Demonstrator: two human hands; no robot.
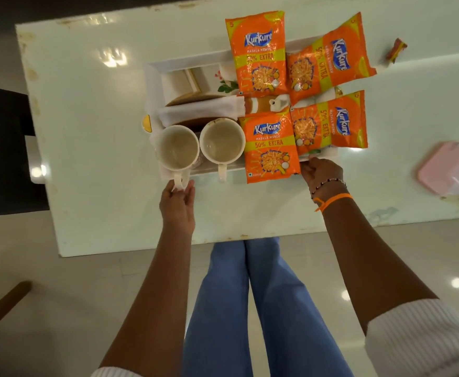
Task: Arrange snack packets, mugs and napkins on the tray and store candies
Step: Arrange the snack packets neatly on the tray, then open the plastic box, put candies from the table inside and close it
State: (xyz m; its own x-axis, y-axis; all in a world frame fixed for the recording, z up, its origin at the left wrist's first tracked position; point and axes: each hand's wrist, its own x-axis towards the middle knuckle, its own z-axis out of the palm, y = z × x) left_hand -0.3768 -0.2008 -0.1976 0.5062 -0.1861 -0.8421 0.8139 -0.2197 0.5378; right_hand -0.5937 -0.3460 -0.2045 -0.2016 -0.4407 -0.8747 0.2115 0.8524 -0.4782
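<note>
A white rectangular tray [168,63] lies on the pale table. Several orange snack packets [261,53] cover its right half. Two cream mugs stand at its near left: the left mug [177,147] and the right mug [222,141]. A rolled white napkin [201,108] lies across the tray behind them. My left hand [178,204] pinches the left mug's handle. My right hand [319,172] grips the tray's near right corner, next to the nearest packet [270,148]. A small red and yellow candy [397,49] sits on the table at the far right.
A pink lidded box [440,170] under clear plastic rests at the table's right edge. A small yellow piece [146,123] lies left of the tray. A dark chair [2,148] stands at the table's left. The table's near edge [146,247] runs just past my wrists.
</note>
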